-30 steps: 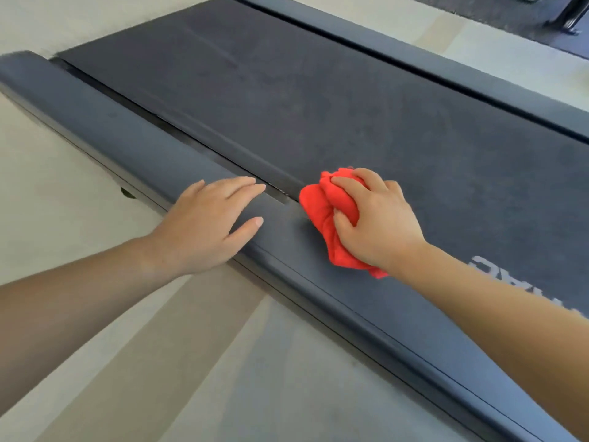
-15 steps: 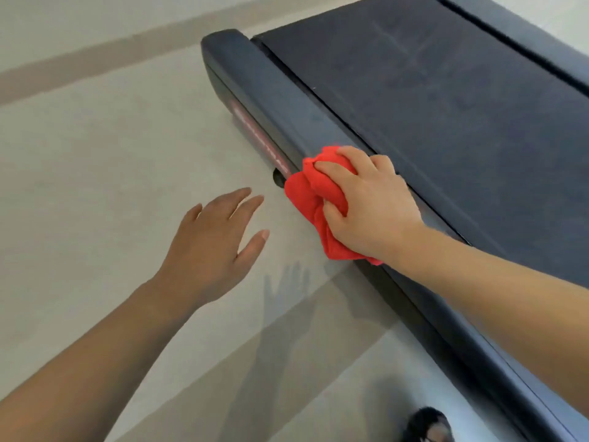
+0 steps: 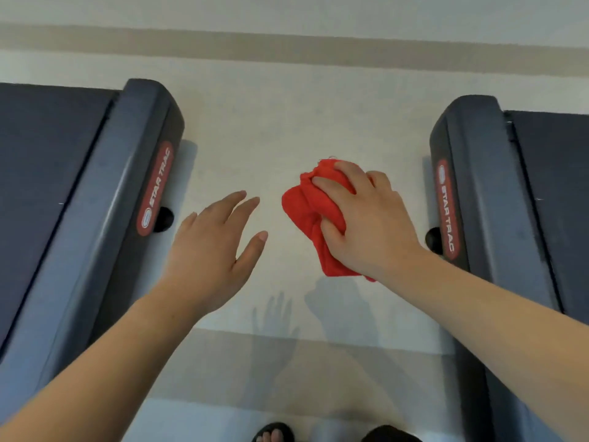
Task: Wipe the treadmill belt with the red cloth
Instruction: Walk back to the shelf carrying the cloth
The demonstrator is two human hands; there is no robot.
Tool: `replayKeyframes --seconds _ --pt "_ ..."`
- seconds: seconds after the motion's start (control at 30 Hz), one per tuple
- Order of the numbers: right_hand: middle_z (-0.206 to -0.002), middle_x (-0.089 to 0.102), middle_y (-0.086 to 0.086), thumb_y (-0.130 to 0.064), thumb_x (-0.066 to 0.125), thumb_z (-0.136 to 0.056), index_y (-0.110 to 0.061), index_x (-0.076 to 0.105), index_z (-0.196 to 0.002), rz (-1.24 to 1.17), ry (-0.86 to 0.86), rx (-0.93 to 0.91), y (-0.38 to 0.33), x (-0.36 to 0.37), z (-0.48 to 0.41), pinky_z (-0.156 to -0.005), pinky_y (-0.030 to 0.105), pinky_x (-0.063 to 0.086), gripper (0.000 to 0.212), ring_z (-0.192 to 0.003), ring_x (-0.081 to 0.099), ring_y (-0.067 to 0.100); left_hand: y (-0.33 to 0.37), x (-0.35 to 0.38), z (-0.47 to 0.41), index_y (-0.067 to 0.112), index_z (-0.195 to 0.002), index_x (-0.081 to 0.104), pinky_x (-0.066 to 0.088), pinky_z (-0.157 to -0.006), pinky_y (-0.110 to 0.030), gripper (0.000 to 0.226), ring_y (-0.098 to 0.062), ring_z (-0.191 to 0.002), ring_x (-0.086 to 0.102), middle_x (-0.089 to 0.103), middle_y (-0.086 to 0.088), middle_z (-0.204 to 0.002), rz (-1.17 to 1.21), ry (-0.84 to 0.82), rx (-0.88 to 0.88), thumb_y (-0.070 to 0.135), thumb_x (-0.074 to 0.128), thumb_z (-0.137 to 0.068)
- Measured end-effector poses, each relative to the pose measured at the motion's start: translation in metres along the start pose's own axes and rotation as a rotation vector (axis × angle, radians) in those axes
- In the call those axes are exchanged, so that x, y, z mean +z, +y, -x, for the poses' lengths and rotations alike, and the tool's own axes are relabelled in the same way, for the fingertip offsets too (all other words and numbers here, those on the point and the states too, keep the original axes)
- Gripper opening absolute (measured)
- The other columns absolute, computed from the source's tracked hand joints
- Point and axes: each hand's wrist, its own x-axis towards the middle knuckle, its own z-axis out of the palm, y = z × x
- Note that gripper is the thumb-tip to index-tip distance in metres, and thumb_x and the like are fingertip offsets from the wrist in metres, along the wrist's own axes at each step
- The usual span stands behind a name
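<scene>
Change: 0.5 s ago the red cloth (image 3: 306, 215) is pressed on a treadmill's side rail; now it is off the machine, over the floor (image 3: 287, 106) between 2 treadmills, and a second machine has come into view.
Floor: pale, with darker bands running across it; the shadows (image 3: 274, 317) of both hands fall on it.
Left treadmill (image 3: 95, 250): its rear end shows, with a dark belt (image 3: 41, 170) inside a grey side rail.
Right treadmill (image 3: 471, 314): it mirrors the left one, its belt (image 3: 557, 186) at the frame's right edge.
Right hand (image 3: 373, 224): fingers and thumb curl round the cloth and grip it, well apart from both belts.
Left hand (image 3: 210, 253): fingers straight and spread, holding nothing, over the floor beside the left rail.
Cloth axis: bunched, its long axis runs roughly along the treadmills' length, loose tail toward the wrist.
Labels: 2 red STAR TRAC strips (image 3: 156, 189) (image 3: 446, 208), 1 on each inner rail.
Foot (image 3: 274, 433): in a dark sandal at the bottom edge.
</scene>
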Motion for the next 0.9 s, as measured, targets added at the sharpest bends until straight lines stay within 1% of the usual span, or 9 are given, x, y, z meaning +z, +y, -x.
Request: replayKeyframes --seconds 0.1,0.2,0.33,0.4,0.53,0.67,0.77,0.83,0.9 --pt "-0.146 0.039 0.004 -0.034 0.055 -0.082 -0.028 0.049 -0.135 -0.044 -0.011 -0.036 -0.016 -0.011 -0.01 -0.083 0.048 0.047 0.053 -0.115 0.045 0.036 -0.004 -0.025 0.005 0.023 -0.145 0.031 0.03 -0.11 -0.047 0.059 -0.02 -0.137 0.032 0.031 0.001 -0.152 0.012 -0.022 -0.068 0.052 0.023 -0.095" --pt "-0.146 0.039 0.003 -0.034 0.054 -0.082 -0.028 0.049 -0.135 -0.061 -0.056 -0.046 -0.024 -0.029 -0.02 -0.084 0.048 0.048 0.054 -0.114 0.045 0.036 -0.003 -0.053 0.001 0.025 -0.146 0.028 0.028 -0.111 -0.048 0.059 -0.019 -0.139 0.029 0.028 0.002 -0.153 0.008 -0.051 -0.113 0.051 0.025 -0.093" --pt "-0.144 0.041 0.006 -0.033 0.055 -0.082 -0.024 0.05 -0.134 -0.088 -0.056 -0.047 -0.036 -0.066 -0.043 -0.083 0.049 0.049 0.053 -0.114 0.046 0.037 -0.002 -0.105 -0.014 0.023 -0.144 0.03 0.032 -0.108 -0.05 0.059 -0.02 -0.137 0.033 0.032 0.001 -0.151 0.013 -0.037 -0.111 0.052 0.021 -0.094" --pt "-0.143 0.043 0.007 -0.033 0.053 -0.082 -0.024 0.052 -0.133 -0.104 -0.033 -0.034 -0.046 -0.083 -0.06 -0.082 0.05 0.05 0.052 -0.112 0.048 0.038 -0.008 -0.129 -0.025 0.021 -0.144 0.032 0.032 -0.107 -0.05 0.061 -0.021 -0.136 0.034 0.034 0.0 -0.15 0.042 -0.039 -0.101 0.051 0.022 -0.091" --pt "-0.141 0.046 0.007 -0.031 0.052 -0.08 -0.022 0.054 -0.131 -0.135 0.017 0.01 -0.072 -0.107 -0.098 -0.081 0.052 0.05 0.052 -0.111 0.049 0.039 -0.028 -0.173 -0.059 0.017 -0.141 0.037 0.034 -0.105 -0.049 0.06 -0.022 -0.134 0.038 0.036 -0.003 -0.148 0.085 -0.027 -0.051 0.048 0.028 -0.09" --pt "-0.145 0.042 0.004 -0.029 0.055 -0.083 -0.023 0.051 -0.134 -0.181 0.013 0.108 -0.105 -0.139 -0.136 -0.088 0.051 0.047 0.052 -0.116 0.045 0.037 -0.053 -0.233 -0.087 0.015 -0.141 0.036 0.034 -0.105 -0.05 0.062 -0.024 -0.134 0.038 0.036 -0.005 -0.148 0.057 -0.048 -0.024 0.048 0.026 -0.09" --pt "-0.146 0.04 0.001 -0.029 0.055 -0.084 -0.024 0.049 -0.136 -0.214 0.02 0.178 -0.129 -0.181 -0.153 -0.088 0.05 0.047 0.052 -0.118 0.044 0.035 -0.056 -0.283 -0.093 0.015 -0.143 0.034 0.031 -0.107 -0.051 0.061 -0.023 -0.135 0.035 0.036 -0.005 -0.149 0.033 -0.089 -0.003 0.048 0.025 -0.092" --pt "-0.147 0.038 0.0 -0.029 0.054 -0.085 -0.026 0.047 -0.136 -0.224 0.012 0.204 -0.142 -0.216 -0.156 -0.089 0.049 0.047 0.052 -0.118 0.043 0.034 -0.05 -0.317 -0.092 0.017 -0.144 0.032 0.028 -0.109 -0.051 0.056 -0.022 -0.136 0.034 0.035 -0.003 -0.149 0.029 -0.12 0.002 0.045 0.028 -0.096" --pt "-0.146 0.038 -0.001 -0.031 0.053 -0.085 -0.027 0.047 -0.136 -0.241 0.016 0.222 -0.151 -0.253 -0.156 -0.092 0.047 0.045 0.052 -0.118 0.044 0.033 -0.041 -0.351 -0.09 0.019 -0.144 0.032 0.026 -0.11 -0.051 0.054 -0.022 -0.135 0.035 0.037 -0.002 -0.148 0.036 -0.128 0.016 0.043 0.031 -0.095"
